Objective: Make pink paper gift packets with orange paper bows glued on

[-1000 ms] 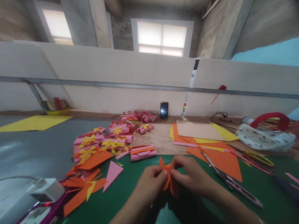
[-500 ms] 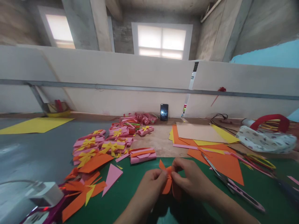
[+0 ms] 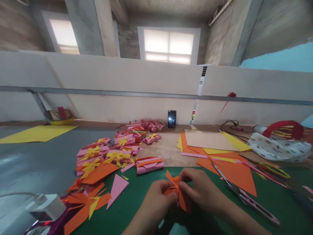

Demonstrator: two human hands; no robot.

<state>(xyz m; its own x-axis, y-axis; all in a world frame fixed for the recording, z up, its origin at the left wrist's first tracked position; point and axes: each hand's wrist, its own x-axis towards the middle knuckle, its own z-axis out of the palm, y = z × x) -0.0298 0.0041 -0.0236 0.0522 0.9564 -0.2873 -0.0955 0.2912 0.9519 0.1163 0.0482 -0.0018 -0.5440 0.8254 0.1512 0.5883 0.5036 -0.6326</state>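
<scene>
Both my hands meet over the green mat [image 3: 144, 195], low in the middle of the head view. Between them is an orange paper bow [image 3: 183, 198], its strips sticking out above and below the fingers. My left hand [image 3: 160, 195] pinches its left side, the thumb pressed near the centre. My right hand [image 3: 199, 187] grips it at the upper right with thumb and forefinger. The fingertips partly cover the centre of the bow. Just beyond my hands lies a pink paper roll [image 3: 149, 165] with an orange band.
Several pink rolls with yellow bows [image 3: 118, 155] are heaped at left, near orange paper scraps [image 3: 84, 204] and a white charger [image 3: 47, 207]. On the right lie pink-handled scissors [image 3: 244, 195], orange sheets [image 3: 241, 178] and a patterned pouch [image 3: 276, 147]. A phone [image 3: 171, 119] leans at the back.
The orange bow has turned in my fingers, and its strips now spread at a different angle. My left thumb has moved slightly lower. My right hand keeps its pinch.
</scene>
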